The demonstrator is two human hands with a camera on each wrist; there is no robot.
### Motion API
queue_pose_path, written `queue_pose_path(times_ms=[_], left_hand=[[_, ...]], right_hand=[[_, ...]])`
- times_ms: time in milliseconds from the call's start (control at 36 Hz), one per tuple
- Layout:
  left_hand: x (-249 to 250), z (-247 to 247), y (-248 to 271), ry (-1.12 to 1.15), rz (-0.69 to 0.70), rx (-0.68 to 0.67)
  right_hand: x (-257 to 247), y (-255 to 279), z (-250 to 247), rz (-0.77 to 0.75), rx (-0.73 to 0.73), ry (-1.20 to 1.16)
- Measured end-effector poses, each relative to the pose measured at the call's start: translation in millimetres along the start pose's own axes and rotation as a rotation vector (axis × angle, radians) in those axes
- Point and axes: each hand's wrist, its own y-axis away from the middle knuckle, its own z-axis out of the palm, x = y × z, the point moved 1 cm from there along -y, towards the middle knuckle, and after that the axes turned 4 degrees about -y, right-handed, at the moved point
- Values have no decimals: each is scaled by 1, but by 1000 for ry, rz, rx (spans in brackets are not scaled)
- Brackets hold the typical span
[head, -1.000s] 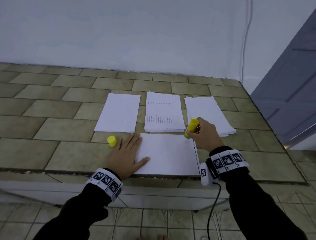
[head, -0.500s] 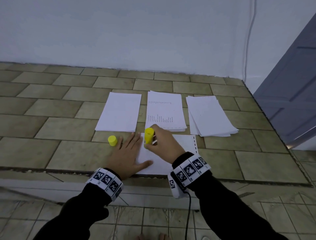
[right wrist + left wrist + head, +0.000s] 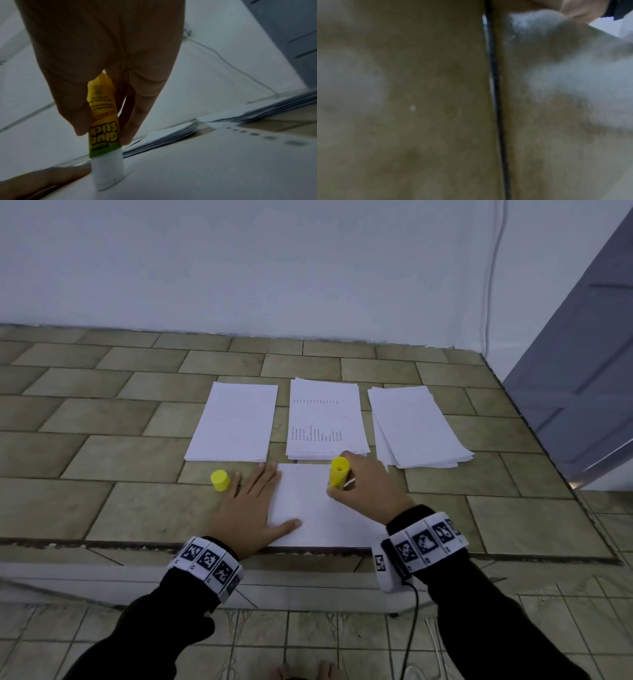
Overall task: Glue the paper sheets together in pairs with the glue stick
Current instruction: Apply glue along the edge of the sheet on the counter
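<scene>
Looking down from the head camera, a person in black sleeves works at a tiled counter (image 3: 102, 419) against a white wall. Their left hand (image 3: 245, 508) lies flat with straight, spread fingers, pressing the left edge of a single white sheet (image 3: 308, 508) that sits at the counter's near edge. Their right hand (image 3: 368, 487) has its fingers curled around a yellow glue stick (image 3: 339, 472), held nearly upright with its lower end down on the sheet's far part. A yellow cap (image 3: 220, 480) stands on the counter just left of the left hand's fingertips. Beyond the sheet lie three piles side by side: a blank stack on the left (image 3: 234, 422), a printed stack in the middle (image 3: 325, 419), and a loosely fanned stack on the right (image 3: 418, 429). A grey door (image 3: 582, 371) stands at the right.

From the left wrist camera, the picture is blurred: brownish tile with a dark grout line (image 3: 496, 94) running top to bottom, and a pale smear of paper at the right. How the fingers lie cannot be told here.

From the right wrist camera, the fingers (image 3: 142, 108) and thumb pinch the glue stick (image 3: 102, 121), its label reading "Glue Stick" upside down. Its white tip (image 3: 108, 174) touches the sheet (image 3: 223, 169), which has a row of small dark marks along its far edge.
</scene>
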Motion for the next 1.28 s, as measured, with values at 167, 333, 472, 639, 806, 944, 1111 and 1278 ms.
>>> queue_pose_path(times_ms=[167, 333, 472, 639, 806, 944, 1111, 1278], left_hand=[[0, -1, 1, -14, 3, -16], [-1, 0, 0, -12, -1, -19], [-1, -1, 0, -24, -6, -34], [0, -3, 1, -36, -5, -65], [5, -8, 0, -38, -6, -87], [3, -2, -1, -67, 8, -78], [8, -8, -1, -72, -23, -122], [7, -12, 3, -76, -12, -120]], right_hand=[[30, 23, -40, 12, 26, -41], [47, 28, -58, 49, 79, 15], [24, 22, -40, -65, 22, -73], [-15, 6, 5, -115, -111, -110], [-46, -2, 38, -184, -213, -69], [-54, -4, 49, -197, -262, -25], [-50, -1, 43, -196, -263, -26], [-30, 6, 26, -113, -264, -47]])
